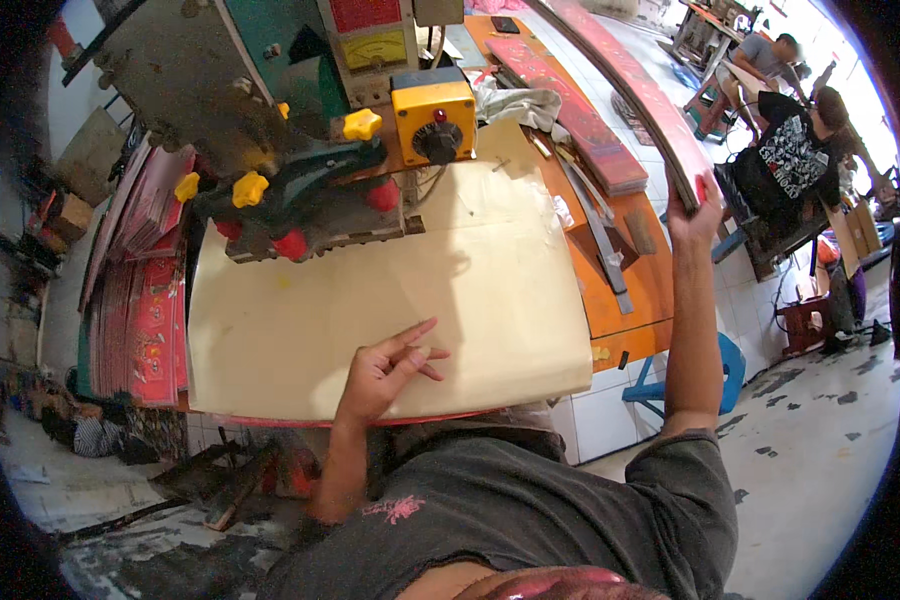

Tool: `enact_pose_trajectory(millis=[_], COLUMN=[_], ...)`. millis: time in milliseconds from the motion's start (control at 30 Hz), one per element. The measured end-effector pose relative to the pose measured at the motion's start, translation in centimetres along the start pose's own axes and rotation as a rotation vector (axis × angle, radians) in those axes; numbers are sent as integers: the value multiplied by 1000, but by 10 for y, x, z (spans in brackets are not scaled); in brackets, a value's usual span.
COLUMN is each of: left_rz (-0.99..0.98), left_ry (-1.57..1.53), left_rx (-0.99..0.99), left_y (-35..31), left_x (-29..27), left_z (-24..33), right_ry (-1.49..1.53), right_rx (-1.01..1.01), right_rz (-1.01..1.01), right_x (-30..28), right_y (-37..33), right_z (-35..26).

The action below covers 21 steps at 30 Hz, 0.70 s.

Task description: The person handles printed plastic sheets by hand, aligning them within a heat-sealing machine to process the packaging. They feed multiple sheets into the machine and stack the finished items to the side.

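My right hand [698,212] is closed round the near end of a long, thick pink-red strip [630,75], which runs up and away toward the top edge. Over the cream sheet [510,330] on the machine's table is my left hand [382,378], fingers apart and nothing held. Whether it touches the sheet I cannot tell. Just beyond it stands a press-like machine with a dark clamp head [320,240], red knobs, yellow star knobs [250,188] and a yellow control box [433,115] with a black dial.
Stacks of red printed sheets [150,330] stand left of the cream sheet. On the orange table [630,310] at the right lie more red strips [580,125], a metal ruler-like bar [602,245] and a crumpled cloth [515,102]. A blue stool [732,370] is below. Two people sit at the far right.
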<state>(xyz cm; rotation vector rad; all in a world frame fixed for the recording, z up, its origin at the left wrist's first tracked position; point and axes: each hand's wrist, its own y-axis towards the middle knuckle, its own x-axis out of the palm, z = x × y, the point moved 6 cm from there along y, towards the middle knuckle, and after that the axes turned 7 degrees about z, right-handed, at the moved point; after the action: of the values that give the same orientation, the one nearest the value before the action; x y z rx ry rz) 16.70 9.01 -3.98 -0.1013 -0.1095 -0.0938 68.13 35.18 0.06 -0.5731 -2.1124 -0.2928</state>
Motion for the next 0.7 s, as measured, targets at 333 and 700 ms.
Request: enact_pose_trajectory(millis=[333,700], left_rz=[-57,-50], left_ry=[150,204], left_rx=[86,35], left_y=[-1,-1], left_x=[2,5], left_z=[3,13], right_ry=[-105,-310], right_rx=[4,188], right_rz=[-51,24], right_x=[45,40], right_y=[68,36], right_z=[74,94])
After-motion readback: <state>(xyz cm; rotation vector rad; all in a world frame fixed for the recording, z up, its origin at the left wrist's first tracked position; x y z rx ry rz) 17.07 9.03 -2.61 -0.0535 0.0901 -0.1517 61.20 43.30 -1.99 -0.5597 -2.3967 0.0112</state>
